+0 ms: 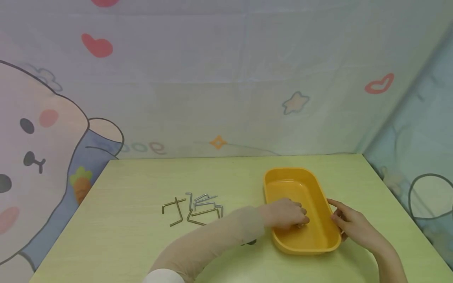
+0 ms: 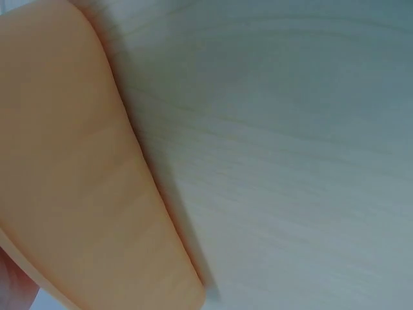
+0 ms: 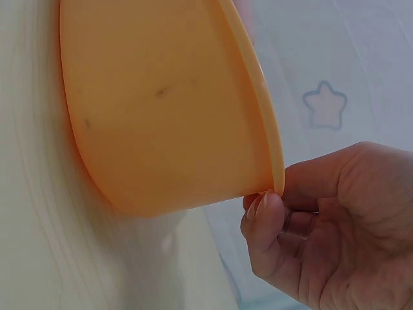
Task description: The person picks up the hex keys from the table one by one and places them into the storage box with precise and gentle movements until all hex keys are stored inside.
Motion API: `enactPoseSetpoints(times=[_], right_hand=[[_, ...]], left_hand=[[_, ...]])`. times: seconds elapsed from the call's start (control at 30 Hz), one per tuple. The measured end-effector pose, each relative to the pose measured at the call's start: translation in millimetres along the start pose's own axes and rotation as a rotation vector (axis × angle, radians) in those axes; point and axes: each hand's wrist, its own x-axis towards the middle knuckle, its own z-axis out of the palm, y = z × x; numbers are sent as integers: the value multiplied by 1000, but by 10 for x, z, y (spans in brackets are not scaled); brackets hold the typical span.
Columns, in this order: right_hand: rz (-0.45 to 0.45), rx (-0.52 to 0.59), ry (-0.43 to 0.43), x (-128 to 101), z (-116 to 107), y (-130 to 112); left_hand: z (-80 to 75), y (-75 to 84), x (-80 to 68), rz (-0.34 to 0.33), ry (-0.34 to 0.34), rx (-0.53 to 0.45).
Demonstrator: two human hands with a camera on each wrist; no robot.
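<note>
A yellow-orange plastic tray [image 1: 302, 250] stands on the table. My left hand [image 1: 286, 214] reaches over its left rim, with curled fingers low inside it. A tiny greyish bit shows under those fingertips, too small to tell what it is. In the left wrist view the tray's outer wall [image 2: 84, 161] fills the left side, and only a sliver of hand shows. My right hand [image 1: 357, 228] pinches the tray's right rim; the right wrist view shows its thumb and fingers at the rim. Several L-shaped hex keys [image 1: 205, 212], brass and silver coloured, lie left of the tray.
The light wooden table [image 1: 134, 236] ends at a printed cloth backdrop [image 1: 212, 78] behind, with more cloth on the right. My left sleeve [image 1: 212, 239] crosses the front of the table and covers the area right below the hex keys.
</note>
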Motion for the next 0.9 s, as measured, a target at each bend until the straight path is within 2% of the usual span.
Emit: enactPoseSetpoints(times=[0.4, 0.67, 0.9], right_hand=[[-8, 0, 7, 2, 6, 14], [-10, 2, 2, 4, 3, 29], [-16, 3, 5, 4, 7, 28]], left_hand=[[-16, 10, -37, -6, 26, -14], [-90, -12, -96, -41, 55, -58], [-157, -38, -221, -85, 103, -59]])
